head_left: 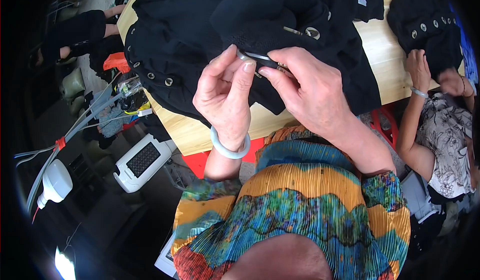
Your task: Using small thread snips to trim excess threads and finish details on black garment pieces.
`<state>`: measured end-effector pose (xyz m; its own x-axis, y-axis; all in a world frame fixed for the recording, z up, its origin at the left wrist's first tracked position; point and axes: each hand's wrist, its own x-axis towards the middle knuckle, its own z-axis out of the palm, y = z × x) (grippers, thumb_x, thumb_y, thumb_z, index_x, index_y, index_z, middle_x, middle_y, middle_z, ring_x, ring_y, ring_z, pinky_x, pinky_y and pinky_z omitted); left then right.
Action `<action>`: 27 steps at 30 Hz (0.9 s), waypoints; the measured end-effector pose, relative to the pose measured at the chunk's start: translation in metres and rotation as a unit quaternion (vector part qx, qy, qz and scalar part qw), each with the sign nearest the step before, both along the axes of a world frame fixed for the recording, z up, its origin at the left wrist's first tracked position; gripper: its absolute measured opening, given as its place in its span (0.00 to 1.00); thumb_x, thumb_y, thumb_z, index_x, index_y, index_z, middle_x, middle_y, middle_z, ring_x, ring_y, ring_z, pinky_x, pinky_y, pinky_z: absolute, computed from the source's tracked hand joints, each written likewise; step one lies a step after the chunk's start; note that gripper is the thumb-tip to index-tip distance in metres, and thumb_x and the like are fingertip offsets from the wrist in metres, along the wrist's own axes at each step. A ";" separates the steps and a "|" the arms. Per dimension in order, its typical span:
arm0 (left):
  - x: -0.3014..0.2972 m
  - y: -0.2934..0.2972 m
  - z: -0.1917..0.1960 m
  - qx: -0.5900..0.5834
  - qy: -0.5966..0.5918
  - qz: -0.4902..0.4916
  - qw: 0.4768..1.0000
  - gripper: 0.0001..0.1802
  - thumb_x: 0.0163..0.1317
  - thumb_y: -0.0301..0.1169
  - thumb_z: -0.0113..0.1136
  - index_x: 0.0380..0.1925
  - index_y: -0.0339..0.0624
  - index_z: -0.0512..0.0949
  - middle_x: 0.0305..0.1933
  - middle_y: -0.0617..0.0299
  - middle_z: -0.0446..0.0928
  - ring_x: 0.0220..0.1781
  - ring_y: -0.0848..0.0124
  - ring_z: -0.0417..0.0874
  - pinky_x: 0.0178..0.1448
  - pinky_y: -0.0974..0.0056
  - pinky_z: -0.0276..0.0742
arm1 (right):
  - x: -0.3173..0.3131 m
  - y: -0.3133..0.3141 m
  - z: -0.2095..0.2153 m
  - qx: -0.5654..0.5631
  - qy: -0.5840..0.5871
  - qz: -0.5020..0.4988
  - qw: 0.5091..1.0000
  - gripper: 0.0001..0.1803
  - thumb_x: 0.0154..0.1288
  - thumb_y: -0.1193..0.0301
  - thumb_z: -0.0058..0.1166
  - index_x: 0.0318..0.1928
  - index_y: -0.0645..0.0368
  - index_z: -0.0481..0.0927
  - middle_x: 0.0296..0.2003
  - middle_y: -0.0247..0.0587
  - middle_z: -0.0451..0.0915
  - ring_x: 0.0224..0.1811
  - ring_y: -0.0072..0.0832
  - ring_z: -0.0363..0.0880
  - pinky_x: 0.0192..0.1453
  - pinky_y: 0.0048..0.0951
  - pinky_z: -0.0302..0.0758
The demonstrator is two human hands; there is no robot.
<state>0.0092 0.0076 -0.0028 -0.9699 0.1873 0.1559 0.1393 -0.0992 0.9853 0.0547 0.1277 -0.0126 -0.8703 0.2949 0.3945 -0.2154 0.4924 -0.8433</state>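
Note:
Both my hands meet over a black knitted garment (190, 40) spread on the table. My left hand (227, 90), with a pale bangle (230, 152) at the wrist, is closed in a pinch between thumb and fingers. Closed likewise, my right hand (312, 90) pinches from the other side. Between the fingertips runs a small slim silver-edged metal piece (257, 56), dark underneath; its exact kind is too small to tell. Round metal-rimmed buttons (312, 32) show on the black cloth beyond my right hand, and more buttons (168, 81) line its left edge.
The light wooden table (182, 132) carries more black cloth. At the right, a person (442, 145) handles another buttoned black garment (425, 25). Another person (75, 35) is at the far left. Cables, a white bulb (57, 180) and a white machine (142, 163) stand left.

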 end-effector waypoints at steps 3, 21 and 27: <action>-0.002 -0.002 -0.001 0.017 -0.011 -0.006 1.000 0.16 0.50 0.16 0.56 0.41 0.31 0.71 0.33 0.57 0.77 0.34 0.78 0.76 0.40 0.76 0.72 | 0.003 -0.004 0.004 -0.175 -0.053 0.002 0.983 0.09 0.49 0.75 0.56 0.31 0.63 0.71 0.19 0.37 0.71 0.16 0.23 0.70 0.19 0.20 0.66; -0.018 -0.023 -0.006 0.045 -0.049 0.047 0.997 0.13 0.53 0.18 0.52 0.40 0.32 0.71 0.31 0.59 0.76 0.31 0.75 0.77 0.40 0.73 0.74 | 0.005 0.029 -0.003 -0.236 -0.070 -0.071 0.967 0.21 0.46 0.76 0.59 0.43 0.61 0.70 0.28 0.33 0.71 0.20 0.12 0.66 0.23 0.13 0.65; -0.027 -0.040 -0.012 0.056 -0.068 0.020 0.996 0.12 0.53 0.18 0.52 0.40 0.33 0.72 0.32 0.59 0.76 0.31 0.75 0.78 0.40 0.73 0.75 | -0.023 0.092 -0.051 -0.095 -0.207 0.071 0.971 0.10 0.58 0.73 0.45 0.39 0.64 0.73 0.32 0.38 0.78 0.35 0.24 0.76 0.40 0.21 0.70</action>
<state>-0.0174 -0.0322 -0.0147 -0.9897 0.1378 0.0401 0.0110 -0.2058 0.9785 0.0319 0.2194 -0.0634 -0.9800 0.1937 -0.0468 0.1063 0.3095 -0.9450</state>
